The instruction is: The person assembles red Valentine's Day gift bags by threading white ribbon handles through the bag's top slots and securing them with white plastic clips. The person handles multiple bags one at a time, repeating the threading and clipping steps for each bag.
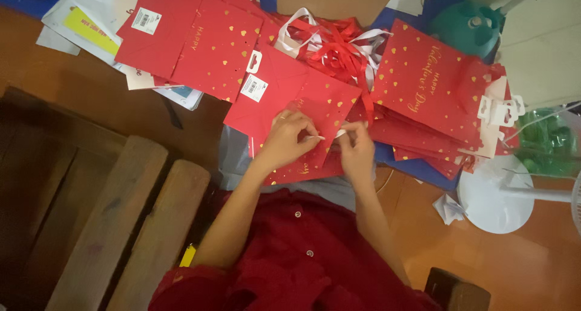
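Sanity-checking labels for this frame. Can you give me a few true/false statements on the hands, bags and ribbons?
1. Both hands work on a red bag in front of the person. True: the left hand and right hand meet over it.
2. The bags are plain blue. False: they are red with small gold hearts.
3. A ribbon heap lies beyond the hands. True: red and white ribbons.
4. The stack of bags lies on the person's left. False: it is on the right.
5. The person wears a red shirt. True.
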The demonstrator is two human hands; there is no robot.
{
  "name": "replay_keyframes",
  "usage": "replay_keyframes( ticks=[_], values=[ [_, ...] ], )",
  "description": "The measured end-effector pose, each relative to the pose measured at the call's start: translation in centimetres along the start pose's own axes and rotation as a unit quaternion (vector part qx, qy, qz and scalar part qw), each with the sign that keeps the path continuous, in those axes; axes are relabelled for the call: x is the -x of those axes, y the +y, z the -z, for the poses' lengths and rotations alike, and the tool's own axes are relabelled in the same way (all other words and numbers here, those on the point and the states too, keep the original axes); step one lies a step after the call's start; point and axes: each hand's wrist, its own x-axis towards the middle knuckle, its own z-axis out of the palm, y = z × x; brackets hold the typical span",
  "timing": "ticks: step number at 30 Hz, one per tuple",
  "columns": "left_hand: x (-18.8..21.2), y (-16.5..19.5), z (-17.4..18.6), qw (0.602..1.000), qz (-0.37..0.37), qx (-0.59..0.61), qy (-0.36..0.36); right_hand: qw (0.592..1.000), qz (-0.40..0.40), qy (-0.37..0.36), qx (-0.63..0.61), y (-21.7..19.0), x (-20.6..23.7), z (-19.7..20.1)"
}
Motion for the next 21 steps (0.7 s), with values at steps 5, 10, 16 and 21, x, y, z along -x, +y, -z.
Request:
replay_keyframes(
  ticks=[5,10,16,21],
  values=[
    [0.0,0.3,0.2,1.000,0.022,-0.006,-0.008,0.994,-0.021,-0.066,-0.085,-0.8,-0.3,0.7],
    [0.0,-0.2,0.0,0.998,0.045,-0.001,-0.048,0.986,0.032,-0.161,-0.017,-0.8,0.1,1.5],
    [0.2,-0.9,-0.2,0.997,0.050,-0.008,-0.057,0.986,0.067,-0.144,0.050,0.6,-0.1,1.2],
    [0.0,0.1,-0.2,0.998,0.051,0.004,-0.029,0.987,0.043,-0.152,0.010,1.0,-0.2,1.1]
  ],
)
